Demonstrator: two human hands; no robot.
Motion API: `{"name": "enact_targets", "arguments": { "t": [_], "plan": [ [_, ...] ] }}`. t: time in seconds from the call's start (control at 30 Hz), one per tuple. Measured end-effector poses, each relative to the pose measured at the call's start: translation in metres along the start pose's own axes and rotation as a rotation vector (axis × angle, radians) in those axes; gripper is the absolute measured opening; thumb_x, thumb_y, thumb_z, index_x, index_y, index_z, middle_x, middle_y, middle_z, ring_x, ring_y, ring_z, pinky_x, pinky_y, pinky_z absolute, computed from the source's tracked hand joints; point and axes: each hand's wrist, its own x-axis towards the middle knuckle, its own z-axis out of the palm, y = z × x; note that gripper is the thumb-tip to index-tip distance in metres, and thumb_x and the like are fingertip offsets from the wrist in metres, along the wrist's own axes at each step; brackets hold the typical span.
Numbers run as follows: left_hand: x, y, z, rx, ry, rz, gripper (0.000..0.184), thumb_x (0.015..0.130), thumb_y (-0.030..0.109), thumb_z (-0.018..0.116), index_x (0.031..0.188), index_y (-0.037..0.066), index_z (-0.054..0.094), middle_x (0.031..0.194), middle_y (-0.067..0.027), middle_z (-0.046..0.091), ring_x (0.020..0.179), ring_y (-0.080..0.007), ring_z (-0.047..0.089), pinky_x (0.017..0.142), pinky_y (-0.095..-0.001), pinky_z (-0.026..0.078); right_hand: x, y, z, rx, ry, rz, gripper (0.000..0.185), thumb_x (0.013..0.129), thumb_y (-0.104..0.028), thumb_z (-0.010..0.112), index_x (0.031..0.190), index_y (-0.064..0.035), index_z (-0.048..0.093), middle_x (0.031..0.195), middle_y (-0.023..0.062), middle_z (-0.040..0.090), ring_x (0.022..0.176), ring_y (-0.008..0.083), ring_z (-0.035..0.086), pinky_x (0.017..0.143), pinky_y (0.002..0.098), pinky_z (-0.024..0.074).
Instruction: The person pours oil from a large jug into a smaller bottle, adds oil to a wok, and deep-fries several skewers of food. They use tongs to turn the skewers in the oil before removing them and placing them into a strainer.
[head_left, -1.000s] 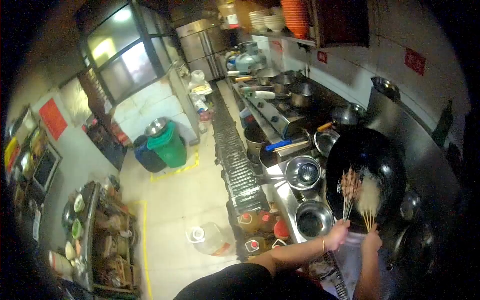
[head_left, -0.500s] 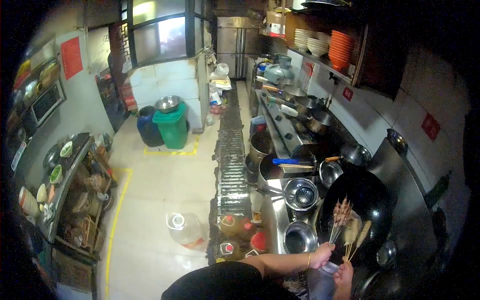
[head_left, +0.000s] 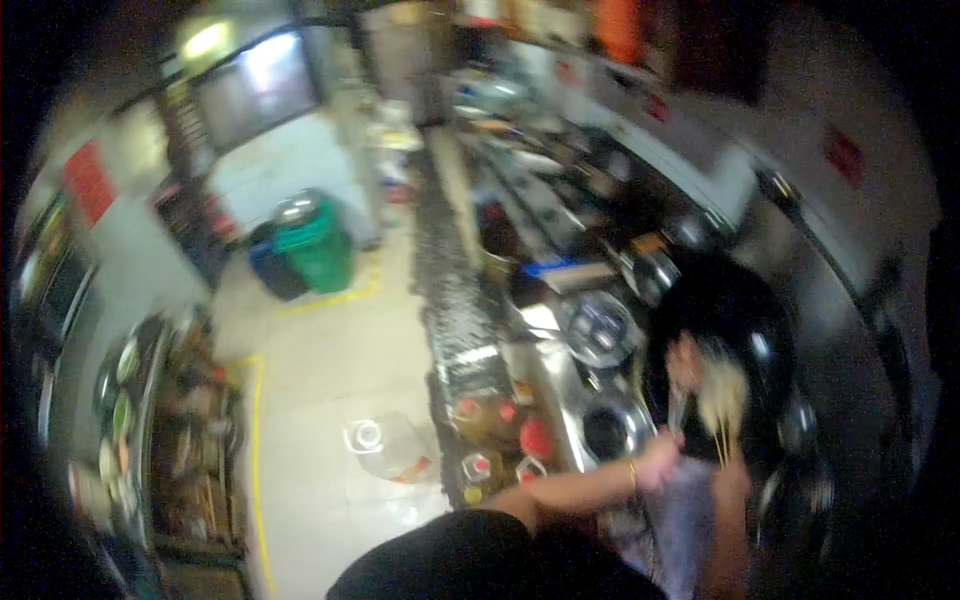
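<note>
My left hand [head_left: 660,457], with a bracelet at the wrist, is closed round the sticks of some reddish-brown meat skewers [head_left: 684,364]. Beside it, my right hand [head_left: 732,483] grips the sticks of several pale skewers [head_left: 722,392]; motion smears their food. Both bunches point away from me over the large black wok [head_left: 725,290]. To the left of my hands sit a metal bowl [head_left: 607,432] and a perforated strainer [head_left: 600,328] on the steel counter.
A blue-handled tool [head_left: 550,268] lies farther along the stove. Several oil jugs [head_left: 480,420] stand on the floor by the counter, near a large clear jug [head_left: 385,447]. A green bin [head_left: 315,250] stands farther back, and a shelf unit [head_left: 190,440] runs along the left.
The whole view has tilted and blurred as my head moved. Both hands still hold their skewers, which now overlap the wok's near side.
</note>
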Motion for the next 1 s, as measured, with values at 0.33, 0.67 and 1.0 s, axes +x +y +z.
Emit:
{"name": "enact_targets", "arguments": {
  "t": [0.33,0.67,1.0],
  "plan": [
    [-0.038,0.028,0.01,-0.106,-0.143,-0.065,0.015,0.086,0.019,0.043,0.073,0.021,0.038,0.053,0.0072,0.026,0.041,-0.0059,0.022,0.035,-0.0207,0.017,-0.001,0.019,0.014,0.221,0.024,0.044,0.023,0.081,-0.016,0.044,0.096,-0.0048,0.057,0.086,0.0215,0.06,0.081,0.0353,0.06,0.067,0.0459,0.0461],
    [-0.011,0.019,-0.008,0.147,-0.265,0.2,0.018,0.09,0.027,0.042,0.075,0.018,0.039,0.055,0.0064,0.028,0.042,-0.0062,0.023,0.035,-0.0204,0.017,-0.008,0.01,0.037,1.853,-0.647,0.324,0.02,0.089,-0.017,0.041,0.105,-0.0118,0.053,0.053,-0.0076,0.032,0.039,0.004,0.026,0.034,0.0197,0.022],
    [-0.015,0.009,-0.012,-0.019,-0.194,0.019,0.018,0.09,0.028,0.042,0.078,0.015,0.042,0.056,0.0059,0.031,0.043,-0.0067,0.026,0.035,-0.0211,0.018,-0.024,-0.003,0.014,1.895,-0.436,0.19,0.02,0.09,-0.018,0.043,0.108,-0.0128,0.051,0.053,-0.0081,0.03,0.039,0.0033,0.026,0.034,0.0187,0.0233]
  ]
}}
